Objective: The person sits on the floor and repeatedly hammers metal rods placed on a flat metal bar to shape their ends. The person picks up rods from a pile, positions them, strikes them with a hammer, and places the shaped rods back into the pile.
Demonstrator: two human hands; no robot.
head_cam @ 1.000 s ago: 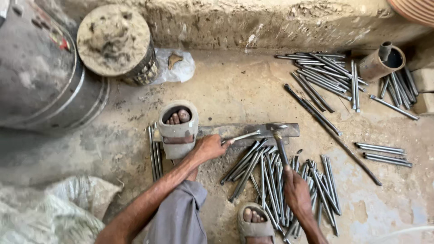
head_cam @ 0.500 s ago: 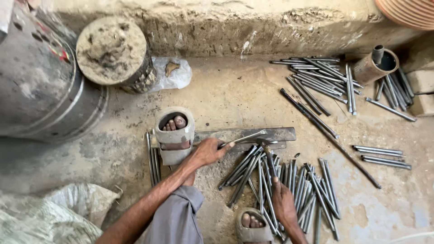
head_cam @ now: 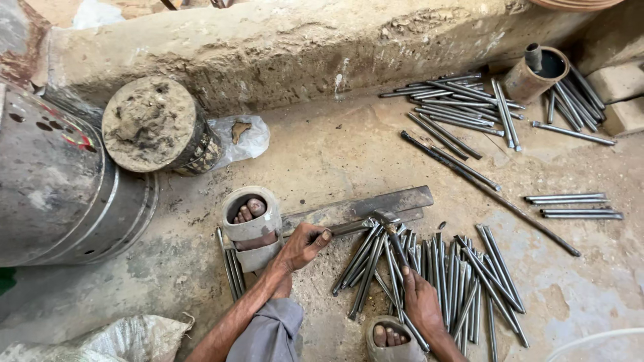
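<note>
Hammer (head_cam: 388,231) now down on rod (head_cam: 349,228), raised before; right hand (head_cam: 421,302) clamped on handle, left hand (head_cam: 303,245) pinching rod on flat bar (head_cam: 402,200).

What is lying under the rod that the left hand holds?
A flat dark metal bar on the ground lies under the rod; a hammer head covers their contact.

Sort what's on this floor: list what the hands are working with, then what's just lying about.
In use:
left hand holding a rod on the flat steel bar
right hand gripping the hammer
rod pile by the hands

Lying about:
far rod heap
rusty pipe
metal drum
plastic bag
</note>
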